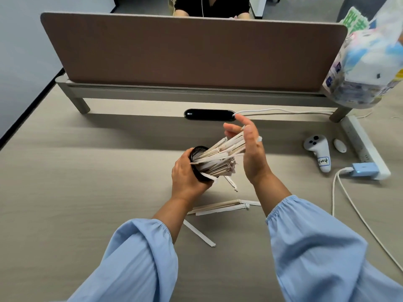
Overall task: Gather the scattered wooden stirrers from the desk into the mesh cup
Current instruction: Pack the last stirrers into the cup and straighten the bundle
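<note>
My left hand (pixel 187 175) grips a black mesh cup (pixel 198 151), tilted on its side above the desk with its mouth toward the right. A bundle of paper-wrapped wooden stirrers (pixel 220 156) sticks out of the cup. My right hand (pixel 250 149) presses its palm and fingers against the outer ends of that bundle. Several more stirrers (pixel 220 207) lie on the desk beneath my forearms, one (pixel 199 234) near my left sleeve and one (pixel 231 183) just under the cup.
A brown partition (pixel 192 51) on a riser stands at the back, with a black cable slot (pixel 209 115) in front. To the right lie a white controller (pixel 318 153), a small white oval object (pixel 339 145), a power strip (pixel 364 147) with a blue charger (pixel 363 169) and cable, and a plastic bag (pixel 368 62).
</note>
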`<state>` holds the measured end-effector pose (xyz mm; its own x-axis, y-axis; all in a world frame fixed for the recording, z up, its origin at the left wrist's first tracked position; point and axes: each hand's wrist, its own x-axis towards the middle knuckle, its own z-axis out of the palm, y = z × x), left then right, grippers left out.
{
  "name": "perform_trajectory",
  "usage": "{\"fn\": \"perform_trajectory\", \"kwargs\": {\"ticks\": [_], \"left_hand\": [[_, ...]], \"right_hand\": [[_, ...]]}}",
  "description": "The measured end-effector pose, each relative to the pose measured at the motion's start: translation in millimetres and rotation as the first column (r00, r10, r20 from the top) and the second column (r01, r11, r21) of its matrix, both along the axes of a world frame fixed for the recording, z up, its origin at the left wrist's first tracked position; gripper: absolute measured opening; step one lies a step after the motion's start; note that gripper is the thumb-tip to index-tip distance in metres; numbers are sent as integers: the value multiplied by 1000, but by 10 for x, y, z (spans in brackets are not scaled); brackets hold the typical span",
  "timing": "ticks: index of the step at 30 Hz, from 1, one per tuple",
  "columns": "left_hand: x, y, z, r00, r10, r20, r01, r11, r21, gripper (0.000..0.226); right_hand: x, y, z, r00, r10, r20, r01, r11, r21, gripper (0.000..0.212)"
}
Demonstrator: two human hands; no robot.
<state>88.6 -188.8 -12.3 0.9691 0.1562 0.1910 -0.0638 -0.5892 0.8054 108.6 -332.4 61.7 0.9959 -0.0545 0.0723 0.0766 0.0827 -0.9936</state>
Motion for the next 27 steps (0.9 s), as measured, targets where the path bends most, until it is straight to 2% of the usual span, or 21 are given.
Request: {"fn": "perform_trajectory", "kwargs": {"ticks": [2, 4, 7, 9, 12, 13, 15, 16, 18, 19, 20, 23, 25, 27], "left_hand": [[3, -3, 3, 1000, -1, -7, 1, 999, -43, 85], [-1, 12, -12, 1000, -1, -10, 0, 997, -75, 86], [-24, 58, -59, 999, -2, -48, -2, 997, -77, 88], [-39, 85, -74, 997, 1, -73, -7, 996, -85, 89], [-46, 134, -91, 997, 1, -72, -7, 996, -83, 87], [-48, 146, -96, 998, -4, -66, -1, 997, -73, 87], [-49, 148, -83, 999, -16, -52, 13, 998, -55, 86], [-45, 133, -60, 999, -21, -39, 19, 999, -41, 85], [-31, 85, -4, 1000, -26, -16, 27, 1000, 14, 83], [-25, 65, 26, 1000, -27, -6, 28, 999, 47, 84], [-26, 49, 59, 1000, -31, 3, 31, 997, 69, 85], [-36, 56, 124, 999, -47, 25, 46, 997, 64, 83], [-32, 68, 139, 999, -44, 29, 42, 996, 74, 81], [-25, 69, 126, 999, -30, 18, 28, 995, 99, 82]], "right_hand": [[27, 50, -60, 1000, -28, 3, 28, 997, -66, 33], [28, 81, -121, 1000, -28, -2, 27, 980, -197, 31], [14, 68, -150, 999, 25, -34, -36, 928, -371, 54], [-24, 43, -112, 996, 67, -60, -82, 953, -291, 64], [23, 20, -9, 993, 22, -113, -17, 999, 51, 48], [49, 8, -1, 991, -26, -128, 36, 997, 72, 45], [61, 19, -18, 991, -62, -121, 47, 991, -123, 40], [51, 45, -48, 991, -21, -134, -15, 964, -266, 39], [28, 112, -162, 966, 120, -229, -222, 839, -496, 43], [18, 135, -199, 952, 159, -262, -282, 789, -546, 45], [21, 143, -202, 955, 149, -255, -273, 777, -567, 46], [54, 104, -144, 983, -20, -182, -69, 882, -467, 49], [36, 91, -129, 961, 91, -261, -193, 897, -397, 52], [-3, 123, -155, 932, 186, -312, -306, 863, -401, 52]]}}
